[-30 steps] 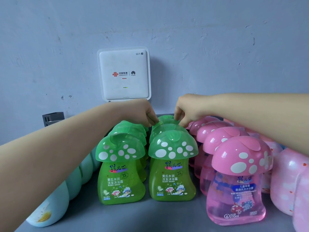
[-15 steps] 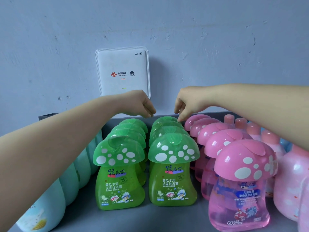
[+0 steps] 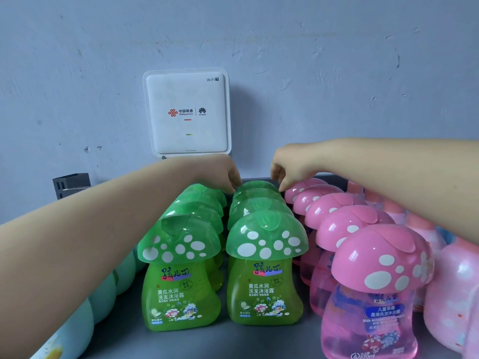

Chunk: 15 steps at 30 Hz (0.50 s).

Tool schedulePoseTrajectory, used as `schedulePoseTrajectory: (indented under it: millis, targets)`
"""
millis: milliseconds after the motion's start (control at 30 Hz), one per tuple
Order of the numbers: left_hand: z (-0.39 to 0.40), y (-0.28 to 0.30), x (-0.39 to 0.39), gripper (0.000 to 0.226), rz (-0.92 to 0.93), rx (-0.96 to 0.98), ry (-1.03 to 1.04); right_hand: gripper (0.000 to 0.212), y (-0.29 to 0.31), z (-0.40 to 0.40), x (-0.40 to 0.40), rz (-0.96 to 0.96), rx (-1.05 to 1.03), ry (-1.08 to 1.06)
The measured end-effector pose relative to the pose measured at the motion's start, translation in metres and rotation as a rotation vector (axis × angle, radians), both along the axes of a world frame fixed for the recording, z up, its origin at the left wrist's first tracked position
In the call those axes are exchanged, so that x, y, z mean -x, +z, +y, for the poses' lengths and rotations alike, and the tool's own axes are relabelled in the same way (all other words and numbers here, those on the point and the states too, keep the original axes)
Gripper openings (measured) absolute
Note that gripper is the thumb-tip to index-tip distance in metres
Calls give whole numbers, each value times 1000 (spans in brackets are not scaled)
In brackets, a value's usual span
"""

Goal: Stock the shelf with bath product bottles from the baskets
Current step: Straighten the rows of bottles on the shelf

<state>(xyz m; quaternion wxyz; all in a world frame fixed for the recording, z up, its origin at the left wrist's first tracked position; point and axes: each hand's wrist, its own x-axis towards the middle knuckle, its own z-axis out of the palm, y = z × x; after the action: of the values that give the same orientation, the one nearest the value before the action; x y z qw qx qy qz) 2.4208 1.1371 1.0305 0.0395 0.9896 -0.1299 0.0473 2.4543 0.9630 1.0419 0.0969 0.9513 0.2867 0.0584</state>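
Fingertips of the left hand (image 3: 220, 174) and right hand (image 3: 287, 167) curl down either side of the rearmost translucent green mushroom-capped plastic bottle (image 3: 255, 186), seemingly touching its cap, neither clamped. Nudge it square, gently. It stands upright, last in its row on the grey shelf (image 3: 233, 340).

Green bottles (image 3: 264, 270): two upright rows, front to back, translucent green bodies, mushroom caps with white spots, labels facing forward.
Pink bottles (image 3: 375, 288): one upright row just right of the green rows, translucent pink bodies, pink spotted mushroom caps.
Plain pink bottles (image 3: 456, 288): further right, rounded and upright.
Pale teal bottles (image 3: 103, 299): row at far left.
Shelf (image 3: 233, 340): grey surface carrying all rows, against the wall.
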Motion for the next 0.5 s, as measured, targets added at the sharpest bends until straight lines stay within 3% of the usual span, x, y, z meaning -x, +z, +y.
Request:
schedulePoseTrajectory:
  millis: [500]
  targets:
    - [3,-4,-11,39,16,13,-2,19,-12,5,-14,-24,-50,31]
